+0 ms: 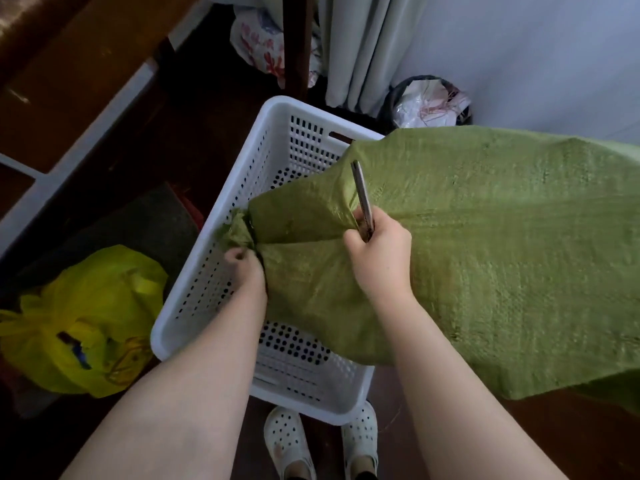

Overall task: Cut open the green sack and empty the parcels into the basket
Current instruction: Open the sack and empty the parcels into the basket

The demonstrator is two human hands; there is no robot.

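A big green woven sack (485, 244) lies across the right side of a white perforated plastic basket (214, 244), its tied neck pointing left over the basket. My left hand (247, 271) grips the sack just below the bunched neck. My right hand (377, 251) holds a pair of metal scissors (362, 195), blades pointing away from me and resting against the sack near the neck. The basket's visible floor holds nothing. No parcels show; the sack hides its contents.
A yellow plastic bag (86, 323) sits on the floor left of the basket. A dark bin with white plastic (429, 102) stands by the wall behind, beside grey curtains (363, 46). Wooden furniture (86, 81) rises at upper left. My white shoes (287, 441) touch the basket's near edge.
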